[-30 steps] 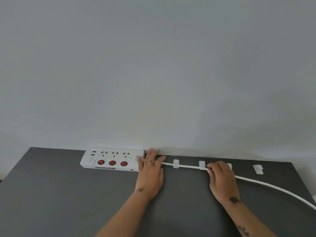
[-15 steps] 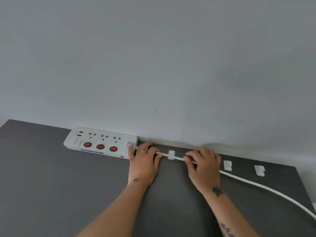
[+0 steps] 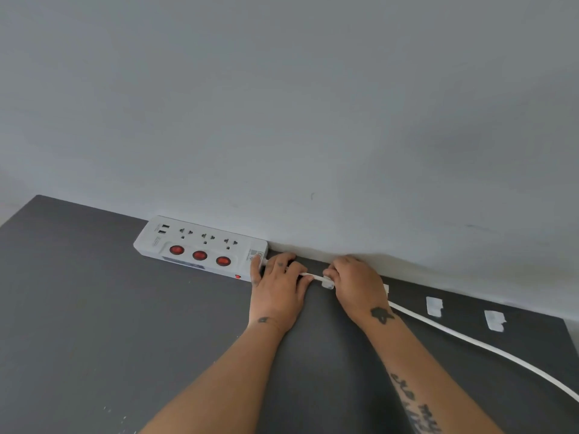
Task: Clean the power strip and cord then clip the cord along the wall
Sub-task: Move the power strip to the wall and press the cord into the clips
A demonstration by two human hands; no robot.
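The right hand [image 3: 357, 289] has been shifted toward 9 o'clock along the cord [image 3: 470, 338], to the first clip [image 3: 328, 282] beside the power strip [image 3: 200, 242] (against the wall [image 3: 313, 120], 10 o'clock). Its fingers are curled on the cord there, which is pressed down by the flat left hand [image 3: 277, 286]. The clips [image 3: 434, 306] at 3 o'clock stand empty, so clipping is judged barely begun. Seating is hidden by fingers.

left hand [image 3: 277, 289]: pressing cord [image 3: 470, 339] | right hand [image 3: 357, 286]: gripping cord at clip [image 3: 328, 281]
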